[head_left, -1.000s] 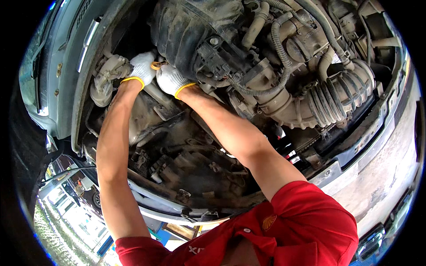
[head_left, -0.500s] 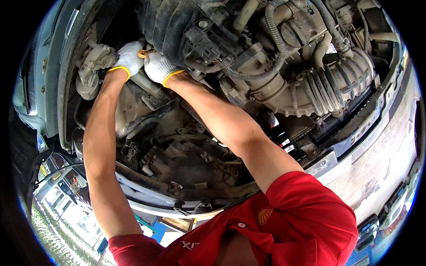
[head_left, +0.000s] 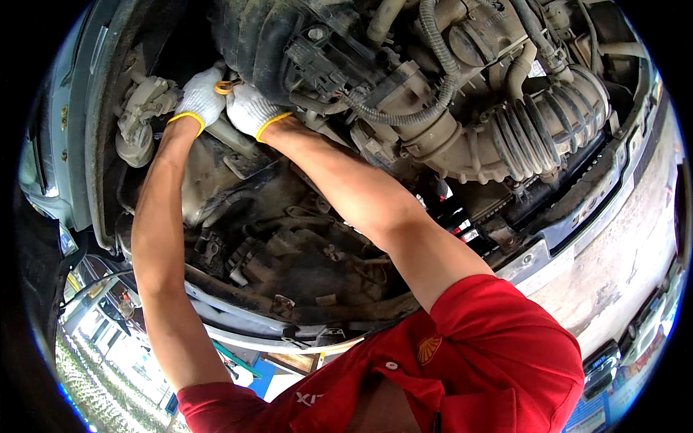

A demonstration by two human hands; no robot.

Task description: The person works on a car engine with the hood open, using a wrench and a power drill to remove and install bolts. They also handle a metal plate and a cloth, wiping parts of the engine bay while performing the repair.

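Deep at the back left of a dusty engine bay, my two hands work close together in white knit gloves with yellow cuffs. My left hand (head_left: 200, 99) is beside a grimy metal cylinder assembly (head_left: 146, 101), its fingers curled down and mostly hidden. Just to its right, my right hand (head_left: 250, 112) is closed, its knuckles bent away from view. A small orange-yellow ring (head_left: 224, 87) shows between the two hands, against the right glove. What else the fingers grip is out of sight. The black ribbed engine part (head_left: 253, 43) rises right beside and behind my right hand.
A ribbed air duct (head_left: 538, 141) and a corrugated hose (head_left: 433, 108) fill the right side. Below my forearms lie dusty cables and a dark housing (head_left: 303, 260). The car's front edge (head_left: 238, 325) runs along my body, and the fender (head_left: 68, 159) stands at left.
The whole view has shifted slightly, so the engine parts sit a little further left. Both hands keep the same place in the bay, with only slight movement.
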